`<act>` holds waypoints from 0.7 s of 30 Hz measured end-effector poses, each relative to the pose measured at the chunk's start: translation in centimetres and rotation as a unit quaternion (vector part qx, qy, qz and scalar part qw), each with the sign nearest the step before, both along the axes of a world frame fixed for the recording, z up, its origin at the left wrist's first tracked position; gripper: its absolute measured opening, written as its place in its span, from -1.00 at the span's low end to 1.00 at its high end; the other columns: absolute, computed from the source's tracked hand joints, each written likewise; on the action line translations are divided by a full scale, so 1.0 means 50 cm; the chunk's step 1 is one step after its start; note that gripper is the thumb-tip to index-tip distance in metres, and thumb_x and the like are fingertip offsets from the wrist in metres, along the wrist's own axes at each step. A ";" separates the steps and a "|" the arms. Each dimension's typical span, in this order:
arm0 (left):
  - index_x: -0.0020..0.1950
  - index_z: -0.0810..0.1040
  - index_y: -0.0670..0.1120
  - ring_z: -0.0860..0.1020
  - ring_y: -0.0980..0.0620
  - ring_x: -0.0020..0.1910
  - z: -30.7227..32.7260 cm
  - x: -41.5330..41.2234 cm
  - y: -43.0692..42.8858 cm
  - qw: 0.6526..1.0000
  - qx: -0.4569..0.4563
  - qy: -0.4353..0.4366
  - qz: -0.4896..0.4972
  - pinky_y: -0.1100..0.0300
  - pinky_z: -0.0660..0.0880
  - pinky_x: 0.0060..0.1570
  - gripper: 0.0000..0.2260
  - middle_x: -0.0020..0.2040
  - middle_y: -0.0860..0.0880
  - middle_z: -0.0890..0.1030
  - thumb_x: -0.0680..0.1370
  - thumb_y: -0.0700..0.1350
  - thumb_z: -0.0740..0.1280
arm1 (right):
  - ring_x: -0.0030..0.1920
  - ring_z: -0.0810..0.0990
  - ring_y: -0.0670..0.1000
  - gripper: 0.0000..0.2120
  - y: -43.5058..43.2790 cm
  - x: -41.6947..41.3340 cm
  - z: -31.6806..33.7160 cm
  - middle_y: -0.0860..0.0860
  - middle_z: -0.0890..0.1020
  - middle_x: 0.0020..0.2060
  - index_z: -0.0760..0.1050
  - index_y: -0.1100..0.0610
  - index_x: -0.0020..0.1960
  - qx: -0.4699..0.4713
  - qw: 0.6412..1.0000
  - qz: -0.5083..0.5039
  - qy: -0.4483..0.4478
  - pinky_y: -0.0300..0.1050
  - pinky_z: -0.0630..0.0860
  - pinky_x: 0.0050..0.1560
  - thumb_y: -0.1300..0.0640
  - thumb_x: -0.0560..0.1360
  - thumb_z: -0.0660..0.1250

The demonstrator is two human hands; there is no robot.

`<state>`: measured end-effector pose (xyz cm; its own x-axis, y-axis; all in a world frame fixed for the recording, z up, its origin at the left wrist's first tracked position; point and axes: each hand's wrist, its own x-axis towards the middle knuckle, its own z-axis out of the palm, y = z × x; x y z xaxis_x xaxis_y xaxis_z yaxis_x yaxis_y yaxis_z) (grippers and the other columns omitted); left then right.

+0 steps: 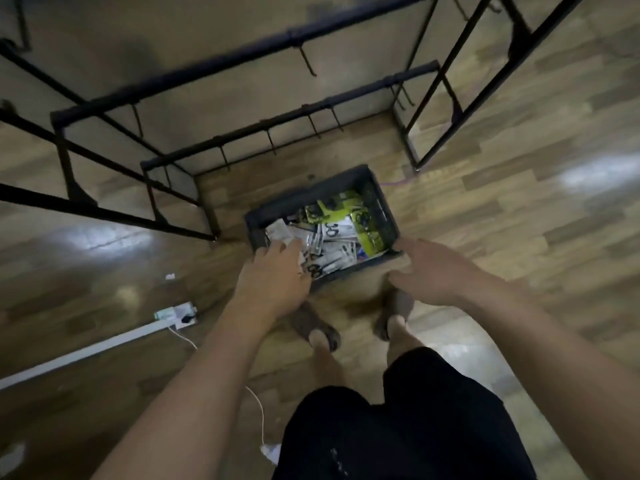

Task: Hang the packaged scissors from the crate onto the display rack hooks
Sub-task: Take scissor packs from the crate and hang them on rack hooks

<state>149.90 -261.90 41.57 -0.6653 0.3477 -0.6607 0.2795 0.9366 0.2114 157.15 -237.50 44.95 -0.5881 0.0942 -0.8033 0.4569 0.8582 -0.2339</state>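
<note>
On floor (519, 209), one crate (341, 181), left hand (273, 275) among packaged scissors (334, 233), right hand (433, 268) beside

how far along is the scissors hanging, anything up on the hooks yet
Nothing looks done: the hooks in view on the display rack are bare. In hand: the left hand reaches into the crate onto the packaged scissors, grip unclear; the right hand is open at the crate's near corner. Left: the whole pile is yet to hang.
</note>
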 end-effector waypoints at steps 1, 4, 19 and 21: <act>0.58 0.21 0.05 0.44 -0.18 0.34 -0.056 -0.006 -0.007 1.000 -0.003 -0.022 0.007 -0.14 0.50 0.22 -0.50 0.43 -0.08 0.38 0.65 0.08 0.21 | 0.40 0.46 0.17 -0.36 -0.001 -0.009 -0.054 0.10 0.43 0.47 0.18 0.00 0.60 -0.008 1.000 0.004 -0.018 0.09 0.46 0.32 -0.08 0.59 0.30; 0.54 0.28 0.03 0.47 -0.19 0.28 -0.231 -0.023 -0.020 0.996 -0.013 -0.083 0.036 -0.14 0.50 0.21 -0.54 0.33 -0.10 0.44 0.65 0.07 0.22 | 0.26 0.56 0.15 -0.38 0.001 -0.042 -0.229 0.12 0.55 0.35 0.15 0.01 0.62 -0.038 0.997 0.019 -0.064 0.03 0.52 0.22 -0.01 0.62 0.28; 0.58 0.28 0.07 0.26 -0.29 0.50 -1.146 -0.053 -0.049 0.959 -0.120 -0.244 0.082 -0.18 0.25 0.49 -0.53 0.56 -0.20 0.27 0.65 0.00 0.16 | 0.07 0.60 0.19 -0.70 -0.173 -0.226 -1.195 0.17 0.65 0.08 0.60 0.26 0.20 -0.092 0.986 0.072 -0.122 -0.03 0.53 0.07 0.08 0.60 0.30; 0.57 0.27 0.09 0.24 -0.30 0.49 -1.216 -0.045 -0.048 0.953 -0.147 -0.262 0.022 -0.25 0.27 0.45 -0.51 0.57 -0.16 0.25 0.62 0.04 0.10 | -0.03 0.58 0.14 -0.80 -0.221 -0.244 -1.280 0.10 0.61 -0.07 0.60 0.21 0.07 -0.100 0.989 0.030 -0.101 -0.04 0.53 -0.03 0.10 0.58 0.33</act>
<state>147.63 -264.31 -19.23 -0.2264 0.0751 -0.9711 0.1665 0.9853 0.0374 144.96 -248.55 -19.06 -0.4128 -0.1091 -0.9043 0.4622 0.8304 -0.3112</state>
